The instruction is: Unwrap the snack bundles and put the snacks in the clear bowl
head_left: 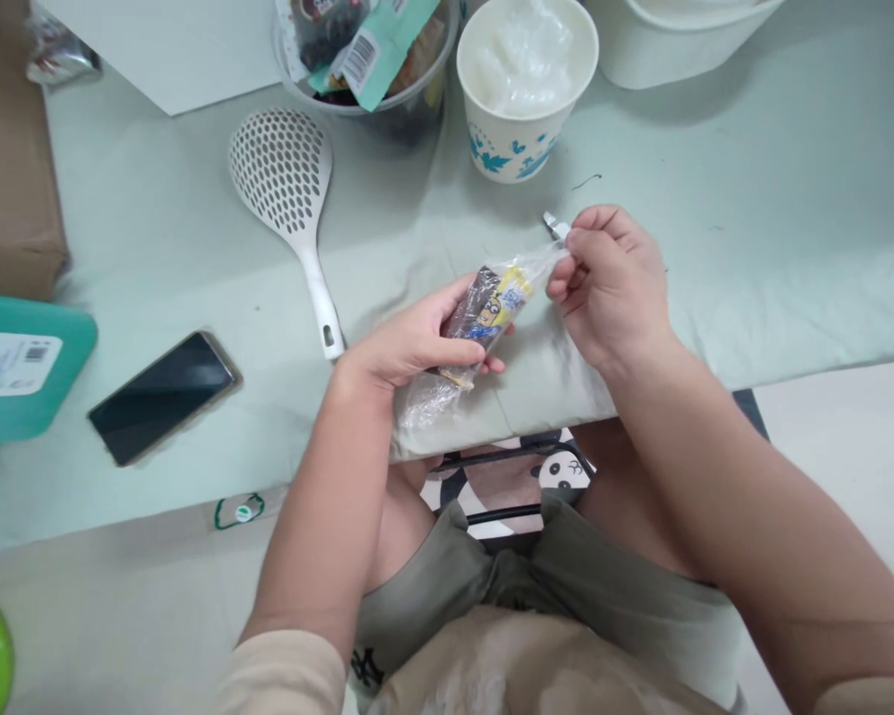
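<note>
My left hand (413, 336) is closed around a small dark packet (490, 306) with a yellow and blue cartoon figure on it. Loose clear plastic wrap (439, 395) covers the packet and bunches out below my fingers. The wrap's upper end stretches toward my right hand (617, 283), whose thumb and fingers are pinched together beside it. From that pinch sticks out a small white piece with a metallic tip (554, 226); its exact kind cannot be made out. Both hands are above the front edge of the cloth-covered table (752, 248).
A white slotted skimmer (287, 179) and a phone (165, 397) lie on the left. Behind are a clear tub of packaged snacks (409, 99), a patterned paper cup (518, 139) with plastic inside, and a white container (663, 50). A teal box (52, 348) stands far left.
</note>
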The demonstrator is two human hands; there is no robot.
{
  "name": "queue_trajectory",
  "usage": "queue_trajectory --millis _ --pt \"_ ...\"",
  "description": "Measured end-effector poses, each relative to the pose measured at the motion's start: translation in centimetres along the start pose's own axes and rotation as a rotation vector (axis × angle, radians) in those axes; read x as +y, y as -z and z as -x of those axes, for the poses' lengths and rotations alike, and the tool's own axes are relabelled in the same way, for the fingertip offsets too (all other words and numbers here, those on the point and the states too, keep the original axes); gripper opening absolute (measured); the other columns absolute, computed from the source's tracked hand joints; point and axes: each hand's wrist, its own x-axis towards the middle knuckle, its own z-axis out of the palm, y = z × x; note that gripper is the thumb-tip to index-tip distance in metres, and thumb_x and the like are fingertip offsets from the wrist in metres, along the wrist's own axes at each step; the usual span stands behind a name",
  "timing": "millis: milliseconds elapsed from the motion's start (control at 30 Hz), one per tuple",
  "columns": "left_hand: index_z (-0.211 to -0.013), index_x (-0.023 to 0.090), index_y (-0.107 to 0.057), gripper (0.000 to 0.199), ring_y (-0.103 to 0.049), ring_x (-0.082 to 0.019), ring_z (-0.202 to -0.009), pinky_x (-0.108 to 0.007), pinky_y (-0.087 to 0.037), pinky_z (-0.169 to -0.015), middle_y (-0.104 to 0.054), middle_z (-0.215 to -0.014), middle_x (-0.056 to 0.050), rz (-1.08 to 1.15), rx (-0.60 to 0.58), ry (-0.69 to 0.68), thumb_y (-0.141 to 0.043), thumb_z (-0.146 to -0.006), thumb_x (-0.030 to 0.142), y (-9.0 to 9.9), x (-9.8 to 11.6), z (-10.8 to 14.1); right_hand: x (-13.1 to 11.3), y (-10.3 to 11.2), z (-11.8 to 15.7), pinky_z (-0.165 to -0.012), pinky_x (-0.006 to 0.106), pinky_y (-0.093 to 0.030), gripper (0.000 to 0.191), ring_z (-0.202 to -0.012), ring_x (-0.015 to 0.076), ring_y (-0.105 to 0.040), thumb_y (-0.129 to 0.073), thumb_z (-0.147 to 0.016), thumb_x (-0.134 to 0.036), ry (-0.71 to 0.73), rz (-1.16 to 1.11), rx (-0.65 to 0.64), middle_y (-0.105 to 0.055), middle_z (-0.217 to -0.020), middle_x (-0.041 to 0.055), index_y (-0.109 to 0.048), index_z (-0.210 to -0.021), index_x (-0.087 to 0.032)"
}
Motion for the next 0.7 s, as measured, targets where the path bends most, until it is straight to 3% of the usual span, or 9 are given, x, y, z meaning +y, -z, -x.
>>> queue_trajectory --millis 167,267,367,467,533,700 --pt "-0.132 0.02 -0.056 0.074 -0.077 -0.021 -0.077 -0.028 -0.059 -0.066 -0.071 -0.108 -0.006 0.04 0.027 -0.012 -0.088 -0.065 0.027 -0.4 -0.1 -0.2 0.4 0.4 -0.2 -0.053 0.023 -0.05 0.02 -0.06 0.0108 -0.062 -0.066 -0.094 -0.042 -0.034 -0.005 0.029 -0.057 -0.071 -0.0047 -0.054 -0.096 -0.026" --pt "-0.129 0.02 -0.057 0.07 -0.076 -0.02 -0.078 -0.028 -0.059 -0.067 -0.071 -0.113 -0.007 0.031 0.033 -0.002 -0.087 -0.066 0.025 -0.5 0.0 -0.2 -0.5 -0.1 0.9 -0.062 0.027 -0.053 0.019 -0.079 0.0141 -0.068 -0.064 -0.092 -0.042 0.17 0.122 0.092 -0.066 -0.091 0.0009 -0.056 -0.1 -0.027" --pt "-0.124 0.02 -0.057 0.066 -0.076 -0.02 -0.076 -0.028 -0.059 -0.066 -0.069 -0.106 -0.004 -0.019 0.014 0.024 -0.085 -0.065 0.022 -0.7 0.2 -0.2 -1.5 -0.6 2.0 -0.082 0.034 -0.056 0.032 -0.102 0.0199 -0.069 -0.077 -0.082 -0.04 0.403 0.373 -0.046 -0.07 -0.113 0.005 -0.063 -0.106 -0.026" --pt "-0.119 0.021 -0.057 0.063 -0.075 -0.019 -0.073 -0.027 -0.058 -0.064 -0.068 -0.099 -0.002 -0.053 -0.001 0.037 -0.085 -0.064 0.022 -0.7 0.4 -0.2 -1.8 -0.6 2.4 -0.08 0.037 -0.056 0.025 -0.088 0.0194 -0.069 -0.072 -0.09 -0.048 0.408 0.51 -0.155 -0.071 -0.089 0.0025 -0.067 -0.09 -0.023" --pt "-0.117 0.021 -0.058 0.059 -0.074 -0.018 -0.073 -0.027 -0.057 -0.063 -0.068 -0.099 -0.002 -0.071 -0.02 0.041 -0.085 -0.064 0.023 -0.8 0.5 -0.3 -1.5 -0.5 2.2 -0.07 0.034 -0.055 0.034 -0.075 0.0173 -0.066 -0.065 -0.097 -0.052 0.376 0.497 -0.132 -0.067 -0.074 0.001 -0.067 -0.081 -0.023" --pt "-0.122 0.02 -0.059 0.062 -0.073 -0.017 -0.073 -0.027 -0.058 -0.065 -0.071 -0.104 -0.004 -0.052 -0.065 0.042 -0.085 -0.065 0.023 -0.7 0.5 -0.3 -0.7 -0.2 1.3 -0.06 0.033 -0.05 0.038 -0.063 0.0147 -0.06 -0.069 -0.094 -0.057 0.361 0.421 -0.077 -0.059 -0.063 -0.0011 -0.068 -0.078 -0.023"
